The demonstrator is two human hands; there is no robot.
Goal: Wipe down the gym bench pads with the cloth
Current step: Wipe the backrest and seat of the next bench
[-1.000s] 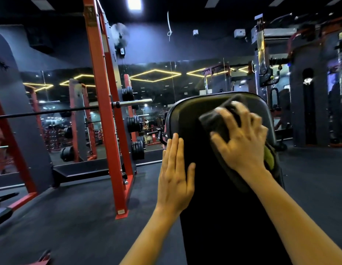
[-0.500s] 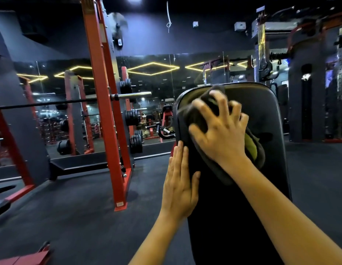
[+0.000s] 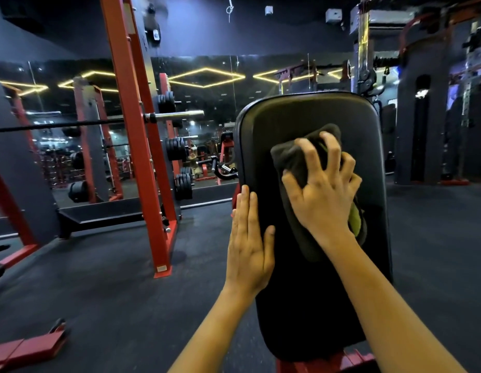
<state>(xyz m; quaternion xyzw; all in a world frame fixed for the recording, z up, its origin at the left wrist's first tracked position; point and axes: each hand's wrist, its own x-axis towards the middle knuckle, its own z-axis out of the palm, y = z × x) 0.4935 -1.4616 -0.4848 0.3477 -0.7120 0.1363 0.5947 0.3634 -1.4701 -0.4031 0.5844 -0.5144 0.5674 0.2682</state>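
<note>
**Figure.** Wiping of an inclined gym bench, mid-task. The black, round-cornered, vinyl-covered bench pad fills the centre and lower right of the frame, its top tilted away from the viewer. The dark grey, bunched cloth, with a yellow-green fold showing at its lower right, lies against the upper half of the pad. It sits a little right of the midline, under the right hand.

*Progress, as judged from this view.* The stroke in hand works the upper middle of the pad. No streak or sheen separates wiped from unwiped vinyl (the light is dim and the surface uniformly dark), so the share already done cannot be told. The top band above the cloth, the lower half of the pad, and any other pads out of view may all be left to do.

*Hand pose.* The right hand presses the cloth onto the pad with its fingers arched and splayed. The fingertips dig into the fabric and gather it, and the thumb is set on the cloth's left side. The left hand lies flat against the pad's left edge, lower centre of the frame. Its fingers are straight and together and hold nothing; it is probably steadying the pad. Both forearms enter from the bottom edge.

*Background.* At upper left stand a red steel rack upright and a chromed barbell.
</note>
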